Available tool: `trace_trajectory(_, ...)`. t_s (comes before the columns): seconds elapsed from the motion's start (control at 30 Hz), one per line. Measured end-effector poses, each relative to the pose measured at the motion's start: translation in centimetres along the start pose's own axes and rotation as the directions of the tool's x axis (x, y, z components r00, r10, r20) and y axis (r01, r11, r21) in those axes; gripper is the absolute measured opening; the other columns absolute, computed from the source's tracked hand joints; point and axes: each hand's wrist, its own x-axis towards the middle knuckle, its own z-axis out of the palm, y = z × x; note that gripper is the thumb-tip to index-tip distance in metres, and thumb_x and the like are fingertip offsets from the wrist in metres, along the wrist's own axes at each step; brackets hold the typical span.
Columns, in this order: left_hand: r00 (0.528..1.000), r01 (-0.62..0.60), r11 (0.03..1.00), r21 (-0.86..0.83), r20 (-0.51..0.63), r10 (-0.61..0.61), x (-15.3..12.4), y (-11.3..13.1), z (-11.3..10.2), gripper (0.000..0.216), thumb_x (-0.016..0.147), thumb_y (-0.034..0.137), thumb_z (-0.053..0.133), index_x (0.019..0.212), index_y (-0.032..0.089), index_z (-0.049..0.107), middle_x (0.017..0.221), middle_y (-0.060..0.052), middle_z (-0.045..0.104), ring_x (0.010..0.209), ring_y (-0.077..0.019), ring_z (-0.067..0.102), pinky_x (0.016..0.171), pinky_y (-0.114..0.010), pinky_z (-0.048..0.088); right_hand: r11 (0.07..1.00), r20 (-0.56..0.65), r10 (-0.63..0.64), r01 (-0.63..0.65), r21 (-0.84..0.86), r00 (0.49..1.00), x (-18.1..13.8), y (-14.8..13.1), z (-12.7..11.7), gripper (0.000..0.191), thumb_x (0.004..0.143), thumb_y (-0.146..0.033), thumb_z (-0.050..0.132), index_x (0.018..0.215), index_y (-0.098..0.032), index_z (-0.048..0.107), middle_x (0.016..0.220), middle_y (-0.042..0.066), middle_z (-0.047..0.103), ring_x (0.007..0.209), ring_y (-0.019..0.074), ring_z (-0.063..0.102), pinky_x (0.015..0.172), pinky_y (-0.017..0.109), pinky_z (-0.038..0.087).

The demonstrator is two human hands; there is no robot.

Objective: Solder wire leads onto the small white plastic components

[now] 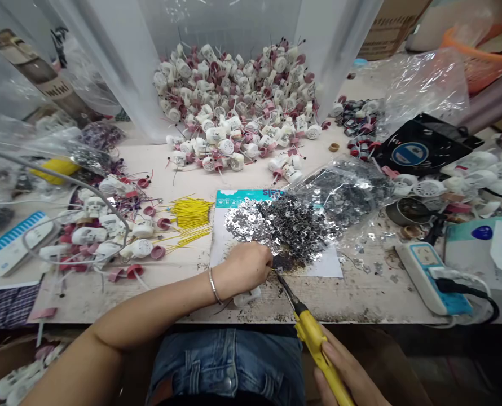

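Gripping a yellow-handled soldering iron (312,338), the right hand (339,369) wraps its fingers (330,352) closed around the handle, tip pointing toward eleven o'clock. At that tip, the left hand's (245,269) fingers (263,256) curl together, their hold hidden, above a white plastic part (246,296) on the bench (361,299), below a heap of metal scraps (285,225).

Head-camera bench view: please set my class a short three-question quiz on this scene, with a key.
1. Which hand holds the yellow-handled soldering iron?
2. True or false: the metal bangle is on the wrist of the left hand.
3. What colour are the bundled thin wires on the bench?

Key: 1. The right hand. 2. True. 3. Yellow.
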Motion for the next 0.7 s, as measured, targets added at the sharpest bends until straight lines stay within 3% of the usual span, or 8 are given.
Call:
trace_trajectory(0.17,1.0,0.007,0.999,0.036,-0.011,-0.007,0.3,-0.1,0.4,0.02,0.075,0.014,0.052,0.074,0.016,0.072,0.075,-0.009,0.072,0.069,-0.0222,0.066,0.06,-0.029,0.049,0.978,0.093,-0.185,0.193,-0.078,0.978,0.2,1.3,-0.3,0.035,0.079,-0.014,0.063,0.112,-0.024,0.066,0.106,0.001,0.072,0.085,0.0166,0.072,0.069,0.025,0.058)
trace_trajectory(0.3,0.999,-0.003,0.999,0.042,-0.035,0.004,0.3,-0.2,0.7,0.019,0.075,0.015,0.052,0.073,0.016,0.071,0.074,-0.01,0.072,0.069,-0.0226,0.067,0.062,-0.03,0.05,0.962,0.138,-0.232,0.248,-0.113,0.963,0.2,1.8,-0.7,0.04,0.078,-0.014,0.062,0.117,-0.024,0.063,0.107,0.002,0.071,0.085,0.0177,0.072,0.069,0.028,0.059)
trace_trajectory(0.43,0.999,0.01,0.999,0.033,-0.044,-0.009,0.2,-0.1,0.8,0.018,0.076,0.017,0.052,0.073,0.015,0.069,0.074,-0.011,0.071,0.068,-0.0236,0.067,0.062,-0.032,0.051,0.92,0.238,-0.337,0.372,-0.121,0.911,0.4,2.0,-0.9,0.046,0.076,-0.013,0.063,0.122,-0.021,0.06,0.109,0.005,0.071,0.086,0.019,0.072,0.068,0.027,0.06)
trace_trajectory(0.7,1.0,0.026,0.999,0.027,-0.018,-0.026,0.4,0.2,0.6,0.016,0.075,0.016,0.051,0.073,0.013,0.067,0.073,-0.012,0.071,0.068,-0.0241,0.067,0.061,-0.032,0.051,0.897,0.276,-0.375,0.422,-0.134,0.885,1.4,2.1,-1.5,0.049,0.076,-0.015,0.063,0.124,-0.019,0.059,0.108,0.006,0.071,0.085,0.0193,0.072,0.07,0.025,0.06)
